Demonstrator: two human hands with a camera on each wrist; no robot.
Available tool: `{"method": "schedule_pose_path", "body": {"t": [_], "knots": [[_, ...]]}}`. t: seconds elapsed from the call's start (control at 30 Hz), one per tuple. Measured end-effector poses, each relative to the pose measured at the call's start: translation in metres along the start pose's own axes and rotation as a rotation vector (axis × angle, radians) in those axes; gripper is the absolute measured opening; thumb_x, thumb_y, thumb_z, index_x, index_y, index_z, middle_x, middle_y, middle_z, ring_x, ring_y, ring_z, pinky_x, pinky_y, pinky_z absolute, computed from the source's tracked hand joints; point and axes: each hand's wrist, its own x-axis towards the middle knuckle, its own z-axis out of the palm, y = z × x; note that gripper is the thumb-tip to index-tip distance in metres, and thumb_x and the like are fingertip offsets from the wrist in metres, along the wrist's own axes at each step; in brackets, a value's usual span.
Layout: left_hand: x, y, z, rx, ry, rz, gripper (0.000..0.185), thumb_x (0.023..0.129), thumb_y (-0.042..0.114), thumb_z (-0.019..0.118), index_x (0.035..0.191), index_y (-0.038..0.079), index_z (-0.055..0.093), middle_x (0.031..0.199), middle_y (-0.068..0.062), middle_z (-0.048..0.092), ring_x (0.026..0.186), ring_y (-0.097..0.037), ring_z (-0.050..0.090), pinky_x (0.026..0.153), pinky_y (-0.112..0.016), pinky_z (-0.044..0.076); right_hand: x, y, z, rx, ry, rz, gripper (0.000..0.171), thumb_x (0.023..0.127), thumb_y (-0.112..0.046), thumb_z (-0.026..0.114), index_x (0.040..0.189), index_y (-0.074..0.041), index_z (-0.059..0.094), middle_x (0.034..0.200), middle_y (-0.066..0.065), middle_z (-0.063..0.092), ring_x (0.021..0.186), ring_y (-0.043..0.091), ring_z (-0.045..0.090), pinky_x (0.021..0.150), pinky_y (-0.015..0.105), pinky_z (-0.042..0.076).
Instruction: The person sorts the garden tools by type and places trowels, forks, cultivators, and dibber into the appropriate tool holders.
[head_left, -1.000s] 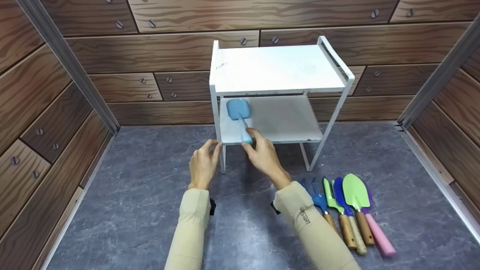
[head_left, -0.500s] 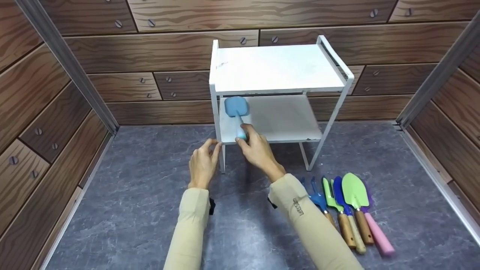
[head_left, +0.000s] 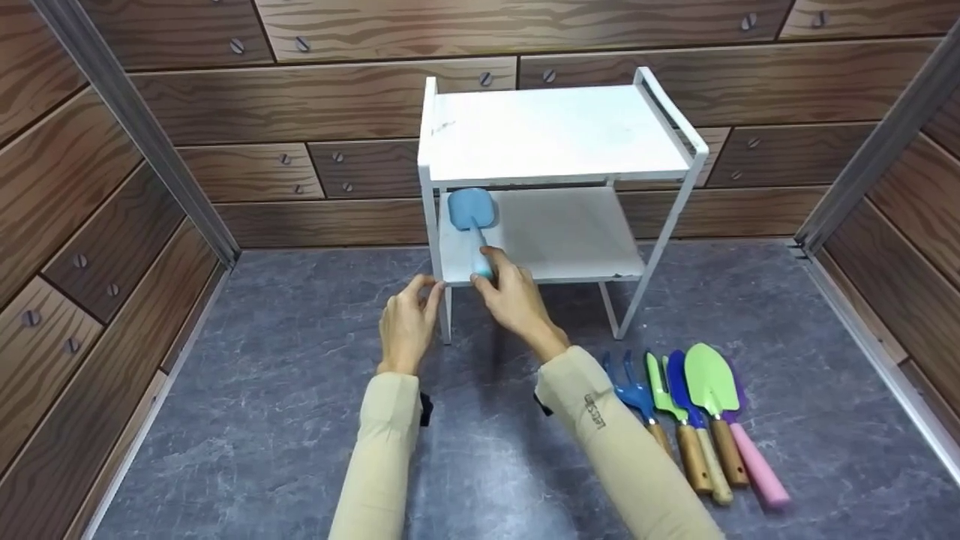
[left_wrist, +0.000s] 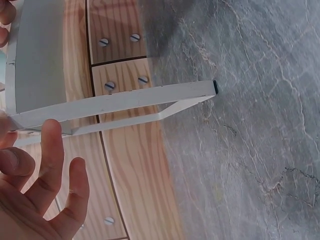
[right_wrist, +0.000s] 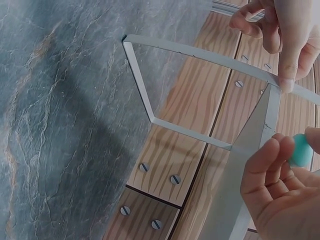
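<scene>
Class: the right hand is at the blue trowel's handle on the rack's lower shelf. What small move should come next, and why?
Probably let go and draw the right hand back. The blue trowel lies flat on the lower shelf, the handle end at its front edge, while the left hand touches the rack's front left post.

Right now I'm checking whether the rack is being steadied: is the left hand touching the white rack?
Touching. In the right wrist view the left hand presses a fingertip on the white rack's front leg.
</scene>
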Motion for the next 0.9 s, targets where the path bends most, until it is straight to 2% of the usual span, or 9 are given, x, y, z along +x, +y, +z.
{"method": "schedule_pose_path", "body": {"t": [0.17,0.3,0.57,0.77,0.9], "knots": [[-0.0004,-0.0009,0.0002,0.000,-0.009,0.000,0.021,0.101,0.027,0.065,0.105,0.009,0.074,0.052,0.009,0.035,0.046,-0.008,0.028,0.045,-0.029,0.025,-0.0022,-0.0005,0.0011,0.021,-0.001,-0.007,0.048,0.101,-0.008,0.059,0.144,0.009,0.048,0.111,0.024,0.069,0.077,0.026,0.064,0.073,0.041,0.052],[-0.0004,-0.0026,-0.0004,0.005,-0.001,0.006,0.020,0.100,0.027,0.066,0.104,0.009,0.074,0.051,0.009,0.034,0.045,-0.007,0.027,0.045,-0.029,0.024,-0.0034,0.0005,0.0031,0.034,-0.004,-0.025,0.049,0.101,-0.007,0.059,0.145,0.010,0.046,0.115,0.026,0.068,0.077,0.028,0.064,0.074,0.042,0.052],[-0.0007,-0.0022,-0.0009,0.007,-0.008,-0.005,0.021,0.101,0.027,0.066,0.105,0.008,0.074,0.052,0.009,0.035,0.045,-0.007,0.027,0.045,-0.029,0.024,-0.0039,0.0015,0.0027,0.044,0.004,-0.021,0.049,0.100,-0.007,0.060,0.145,0.008,0.048,0.087,0.013,0.067,0.066,0.018,0.055,0.066,0.036,0.048],[0.0010,-0.0004,-0.0015,-0.001,-0.013,0.010,0.023,0.102,0.028,0.064,0.107,0.009,0.074,0.051,0.010,0.034,0.045,-0.006,0.025,0.044,-0.027,0.023,-0.0032,0.0037,-0.0004,0.019,0.052,-0.017,0.048,0.097,-0.008,0.064,0.141,0.007,0.051,0.069,0.003,0.055,0.057,0.014,0.046,0.059,0.035,0.041],[0.0009,-0.0007,-0.0017,0.003,-0.013,-0.001,0.022,0.102,0.028,0.064,0.106,0.009,0.074,0.051,0.010,0.034,0.045,-0.007,0.025,0.044,-0.028,0.023,-0.0040,0.0055,-0.0029,0.011,0.064,0.000,0.050,0.096,-0.007,0.066,0.140,0.008,0.050,0.069,0.001,0.054,0.059,0.014,0.047,0.062,0.036,0.043]]}}
